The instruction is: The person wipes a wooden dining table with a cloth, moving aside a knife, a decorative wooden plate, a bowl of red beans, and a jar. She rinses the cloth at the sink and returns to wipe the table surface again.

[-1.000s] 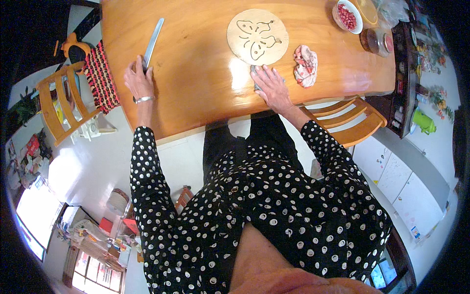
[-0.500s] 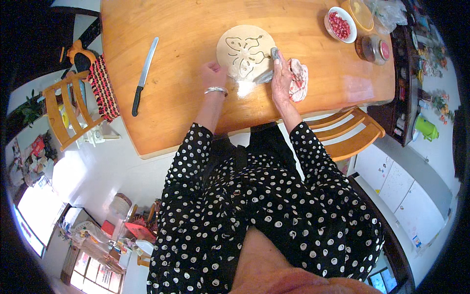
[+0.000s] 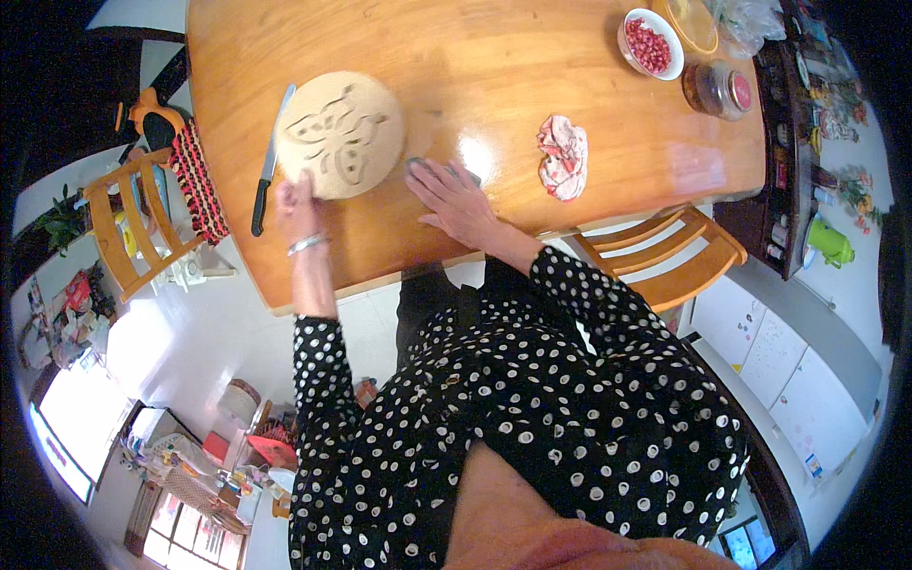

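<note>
A round tan board (image 3: pixel 342 144) with a carved butterfly shape lies on the wooden table (image 3: pixel 494 66). My left hand (image 3: pixel 298 207), with a bracelet at the wrist, holds the board's near left edge. Just left of the board lies a long knife (image 3: pixel 270 163) with a black handle. My right hand (image 3: pixel 454 199) rests flat on the table, fingers spread, over a small grey thing (image 3: pixel 418 164) that shows only at the fingertips. A crumpled red and white cloth (image 3: pixel 563 157) lies to the right of that hand.
At the table's far right stand a white bowl of red seeds (image 3: pixel 651 43), a yellow bowl (image 3: pixel 695 21) and a jar with a red lid (image 3: pixel 722 91). A wooden chair (image 3: pixel 655 252) is tucked at the right, another chair (image 3: pixel 128 223) stands at the left.
The round board has slid left across the table with my left hand on it, up to the knife. My right hand left the cloth and now lies flat near the table's middle.
</note>
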Motion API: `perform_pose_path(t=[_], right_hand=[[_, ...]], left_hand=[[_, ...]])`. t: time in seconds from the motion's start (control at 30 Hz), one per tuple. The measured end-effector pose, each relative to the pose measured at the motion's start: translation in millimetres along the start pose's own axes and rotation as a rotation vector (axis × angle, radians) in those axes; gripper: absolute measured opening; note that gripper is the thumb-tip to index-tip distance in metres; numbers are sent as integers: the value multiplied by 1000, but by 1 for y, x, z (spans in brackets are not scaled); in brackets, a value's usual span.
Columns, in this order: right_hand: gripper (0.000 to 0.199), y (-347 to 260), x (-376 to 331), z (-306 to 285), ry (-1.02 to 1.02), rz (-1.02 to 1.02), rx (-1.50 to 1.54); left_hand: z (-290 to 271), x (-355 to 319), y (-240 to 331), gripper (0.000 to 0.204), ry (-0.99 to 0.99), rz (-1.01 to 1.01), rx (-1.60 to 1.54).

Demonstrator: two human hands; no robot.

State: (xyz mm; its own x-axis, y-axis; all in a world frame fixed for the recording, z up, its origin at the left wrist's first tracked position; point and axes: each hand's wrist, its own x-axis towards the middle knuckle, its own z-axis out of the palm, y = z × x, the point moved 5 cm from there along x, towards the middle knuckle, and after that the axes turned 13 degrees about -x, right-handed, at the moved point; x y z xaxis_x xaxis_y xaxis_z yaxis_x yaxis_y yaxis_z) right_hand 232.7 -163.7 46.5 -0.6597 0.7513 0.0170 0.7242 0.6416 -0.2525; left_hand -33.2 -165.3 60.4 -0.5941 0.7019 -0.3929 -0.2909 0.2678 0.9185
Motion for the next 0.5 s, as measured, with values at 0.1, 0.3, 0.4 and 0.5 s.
perform_pose_path(t=[0.1, 0.3, 0.4, 0.5], right_hand=[[61, 45, 32, 22, -122, -23, -116], [56, 212, 98, -23, 440, 448, -501], [61, 143, 92, -22, 245, 449, -410], [57, 25, 67, 17, -288, 11, -551]], left_hand=[[-39, -1, 14, 23, 42, -40, -149], [-84, -39, 36, 22, 127, -50, -221], [-102, -52, 35, 22, 112, -36, -296], [-119, -53, 28, 20, 128, -59, -301]])
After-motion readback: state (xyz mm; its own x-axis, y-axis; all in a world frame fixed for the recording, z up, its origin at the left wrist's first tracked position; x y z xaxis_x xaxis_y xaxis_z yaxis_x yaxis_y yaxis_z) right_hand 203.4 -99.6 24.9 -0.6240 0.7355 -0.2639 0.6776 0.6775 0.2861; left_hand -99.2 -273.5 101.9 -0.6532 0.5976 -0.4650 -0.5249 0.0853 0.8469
